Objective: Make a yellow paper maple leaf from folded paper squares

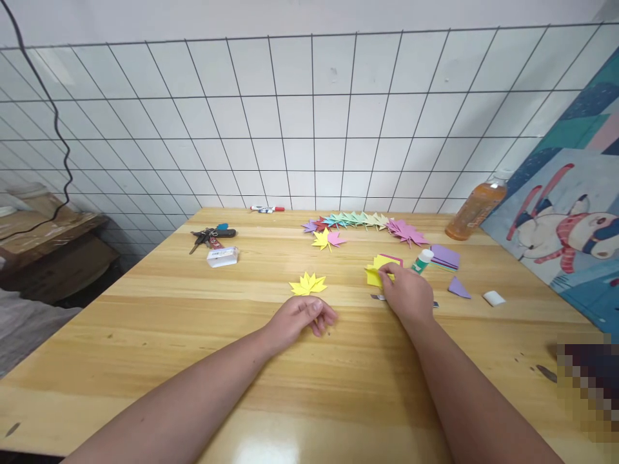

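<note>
My left hand (304,317) rests side-down on the wooden table, its fingers loosely curled and apart with nothing in them. Just beyond it lies a folded yellow paper leaf (308,284) with pointed tips. To the right, my right hand (409,293) reaches over a small pile of yellow paper (375,274), thumb and fingers closed at its edge. Part of that paper is hidden under the hand. A glue stick (422,260) with a white cap lies just behind this hand. A dark, thin tool (377,297) shows partly beneath it.
Folded paper leaves in several colours (358,220) line the table's back. At right are purple paper sheets (443,256), a purple folded piece (458,288), a white cap-like object (494,298) and a drink bottle (478,206). Keys (213,237) and a small white box (222,257) lie left.
</note>
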A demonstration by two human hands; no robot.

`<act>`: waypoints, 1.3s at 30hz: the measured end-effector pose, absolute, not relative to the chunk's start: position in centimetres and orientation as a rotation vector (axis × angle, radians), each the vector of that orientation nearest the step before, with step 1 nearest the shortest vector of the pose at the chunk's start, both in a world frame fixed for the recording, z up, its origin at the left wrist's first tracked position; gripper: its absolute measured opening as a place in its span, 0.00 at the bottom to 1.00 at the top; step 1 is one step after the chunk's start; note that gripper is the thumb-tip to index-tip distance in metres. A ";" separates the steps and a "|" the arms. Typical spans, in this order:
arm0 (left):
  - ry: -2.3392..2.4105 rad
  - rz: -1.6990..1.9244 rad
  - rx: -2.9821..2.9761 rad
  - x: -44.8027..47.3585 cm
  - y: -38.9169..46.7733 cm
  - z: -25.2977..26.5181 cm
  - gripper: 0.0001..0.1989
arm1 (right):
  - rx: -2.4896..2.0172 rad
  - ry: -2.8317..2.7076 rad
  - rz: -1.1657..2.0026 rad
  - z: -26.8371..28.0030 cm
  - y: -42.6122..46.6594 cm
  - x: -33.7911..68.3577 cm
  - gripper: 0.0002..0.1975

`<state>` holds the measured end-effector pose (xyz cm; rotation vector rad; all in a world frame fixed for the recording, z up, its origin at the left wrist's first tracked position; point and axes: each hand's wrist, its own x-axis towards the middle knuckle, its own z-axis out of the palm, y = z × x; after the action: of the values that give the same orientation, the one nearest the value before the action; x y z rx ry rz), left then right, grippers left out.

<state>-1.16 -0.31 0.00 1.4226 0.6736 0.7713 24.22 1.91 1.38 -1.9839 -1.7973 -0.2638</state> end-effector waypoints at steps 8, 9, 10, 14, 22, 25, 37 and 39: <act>0.636 0.674 0.944 -0.6 -0.2 0.0 0.30 | -0.898 -2.194 -0.147 2.3 -1.7 19.7 0.05; 0.651 0.725 0.893 -0.5 -0.2 0.0 0.26 | -0.836 -2.253 -0.107 2.4 -2.0 19.2 0.05; 0.674 0.791 0.865 -0.5 -0.1 0.1 0.22 | -0.792 -2.307 -0.066 2.4 -2.2 18.8 0.06; 0.784 0.905 1.026 -0.4 -0.1 0.2 0.13 | -0.832 -2.344 0.128 2.4 -2.1 18.2 0.06; 0.862 0.893 1.440 -0.1 -0.6 0.4 0.18 | -1.196 -1.839 0.677 1.0 -1.0 17.3 0.02; 0.827 0.859 1.423 -0.1 -0.7 0.4 0.19 | -1.265 -1.766 0.785 0.4 -0.8 17.1 0.02; 0.907 0.842 1.416 0.2 -0.6 -0.2 0.15 | -1.324 -1.717 0.748 0.6 -1.2 16.8 0.15; 0.928 0.873 1.374 0.3 -0.7 -0.1 0.14 | -1.311 -1.719 0.788 0.6 -1.1 16.8 0.12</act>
<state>0.28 -0.68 -0.05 1.3740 0.9284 0.8733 16.81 -1.11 0.59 -1.3108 -1.7194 0.7883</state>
